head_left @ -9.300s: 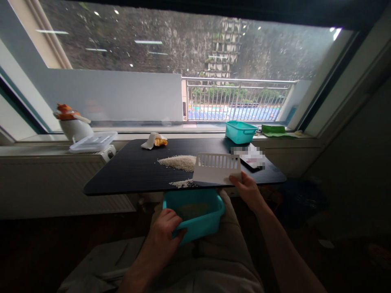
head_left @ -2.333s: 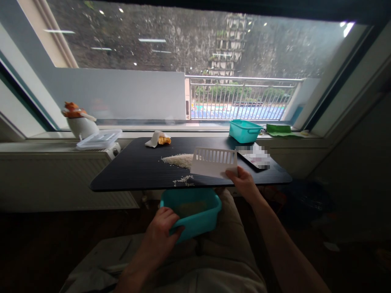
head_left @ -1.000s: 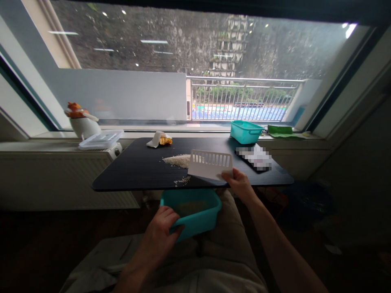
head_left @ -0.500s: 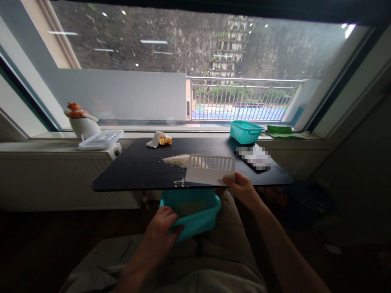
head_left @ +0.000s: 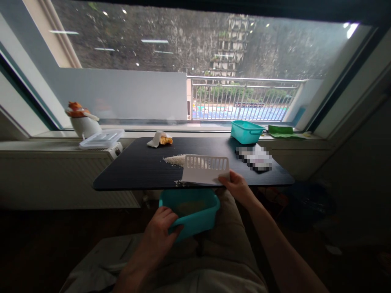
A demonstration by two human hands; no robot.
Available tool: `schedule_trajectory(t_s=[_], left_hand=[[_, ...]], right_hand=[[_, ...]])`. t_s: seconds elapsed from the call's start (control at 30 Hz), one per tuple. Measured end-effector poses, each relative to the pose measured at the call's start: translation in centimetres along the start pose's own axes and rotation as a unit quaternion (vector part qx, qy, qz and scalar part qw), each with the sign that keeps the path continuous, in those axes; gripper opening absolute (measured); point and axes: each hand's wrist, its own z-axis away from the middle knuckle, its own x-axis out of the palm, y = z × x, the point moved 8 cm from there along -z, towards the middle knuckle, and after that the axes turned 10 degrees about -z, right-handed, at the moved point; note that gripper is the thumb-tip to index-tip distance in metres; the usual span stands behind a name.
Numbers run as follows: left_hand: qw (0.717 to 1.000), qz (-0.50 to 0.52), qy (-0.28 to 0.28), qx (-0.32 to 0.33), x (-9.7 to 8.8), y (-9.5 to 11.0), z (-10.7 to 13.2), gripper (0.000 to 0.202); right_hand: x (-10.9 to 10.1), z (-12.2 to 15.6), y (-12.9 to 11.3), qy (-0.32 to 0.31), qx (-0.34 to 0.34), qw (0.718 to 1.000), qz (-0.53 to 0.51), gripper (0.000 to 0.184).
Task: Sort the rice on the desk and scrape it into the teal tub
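Observation:
My left hand grips the near left rim of a teal plastic basin, held below the table's front edge. Some pale contents show dimly on the basin's floor. My right hand pinches the lower right corner of a flat white slotted plastic plate. Its slots point up and away from me, and it stands tilted on the dark table. Behind and left of the plate lies a heap of white rice, partly hidden by it. A few loose grains lie by the front edge.
Crumpled white tissue with an orange-yellow piece lies at the table's back. A second teal basin and a blurred-out flat object are at the right. On the sill are a clear plastic lid and a green cloth.
My right hand has moved the white plate a little to the left, over more of the rice and nearer the loose grains. My left hand and the basin stay almost still.

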Motion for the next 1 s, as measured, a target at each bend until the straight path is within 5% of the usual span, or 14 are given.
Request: schedule_trajectory(t_s=[0.27,0.6,0.8,1.0], left_hand=[[1.0,0.0,-0.002,-0.004,0.3,-0.3,0.1,0.02],[1.0,0.004,-0.016,-0.015,-0.1,-0.5,0.1,0.018],[1.0,0.006,-0.015,-0.024,0.1,-1.0,0.2,0.018],[1.0,0.007,-0.01,-0.021,0.1,-1.4,0.2,0.014]], right_hand=[[0.5,0.2,-0.3,-0.023,0.006,1.0,-0.013,0.041],[3.8,-2.8,2.1,-0.074,0.019,0.996,0.036,0.031],[4.3,-1.4,0.6,-0.116,0.028,0.992,0.034,0.026],[3.9,-1.1,-0.2,-0.09,0.017,0.996,0.024,0.029]])
